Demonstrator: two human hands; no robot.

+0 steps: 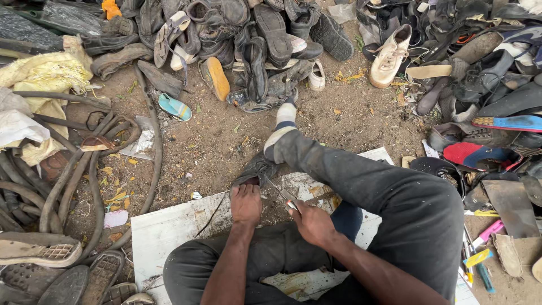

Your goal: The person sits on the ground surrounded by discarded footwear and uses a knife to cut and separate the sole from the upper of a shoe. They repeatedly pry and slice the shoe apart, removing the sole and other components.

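Counts: two hands, left hand [246, 202] and right hand [312, 223]. One dark shoe [255, 168] under the left. One thin blade [278, 190] in the right. One white board [169, 231], lower centre. One white sneaker [390, 55], upper right. Shoe heap [265, 39] along top: too many to count.

— What's lying around on the dirt ground [226, 141]?
— A heap of old shoes [265, 34], a white sneaker [389, 56], coiled rubber strips [73, 169], yellow sacking [48, 73], loose soles [39, 251].
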